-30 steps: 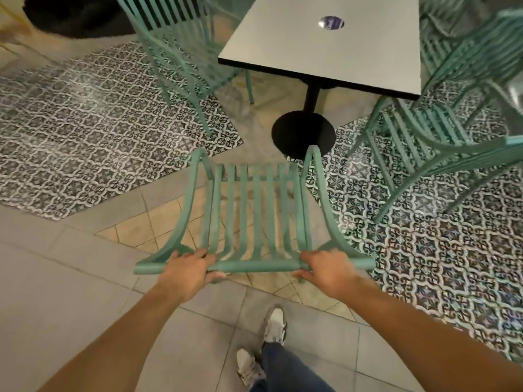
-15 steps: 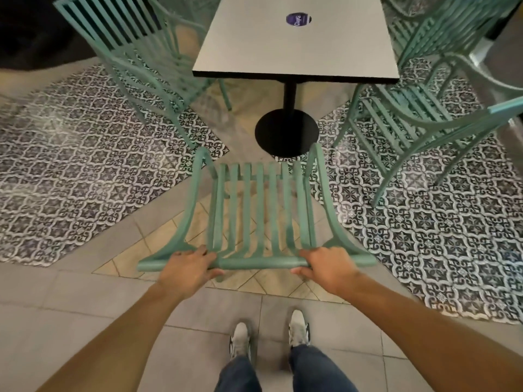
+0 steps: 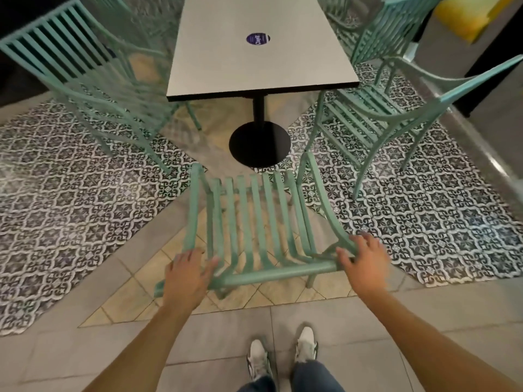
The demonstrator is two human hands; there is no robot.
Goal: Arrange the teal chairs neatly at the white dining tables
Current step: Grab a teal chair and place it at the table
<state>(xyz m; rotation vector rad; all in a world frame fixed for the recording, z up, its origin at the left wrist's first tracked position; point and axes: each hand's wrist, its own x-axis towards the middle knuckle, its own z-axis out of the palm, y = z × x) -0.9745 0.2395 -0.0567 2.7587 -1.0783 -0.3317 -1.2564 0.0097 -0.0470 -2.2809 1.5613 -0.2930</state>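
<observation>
Now both hands lie with relaxed, spread fingers on the teal chair (image 3: 254, 222): left hand (image 3: 188, 274) and right hand (image 3: 362, 260) touch its top rail, facing the white table (image 3: 254, 60).

A single wide-angle view from the person's head looks steeply down and forward. Both forearms reach up from the bottom corners toward the frame's centre, close to the lens. Shoes (image 3: 283, 357) stand at the bottom edge; the white desk (image 3: 260, 60) fills the upper middle, farther off. Straight lines bow near the edges.
</observation>
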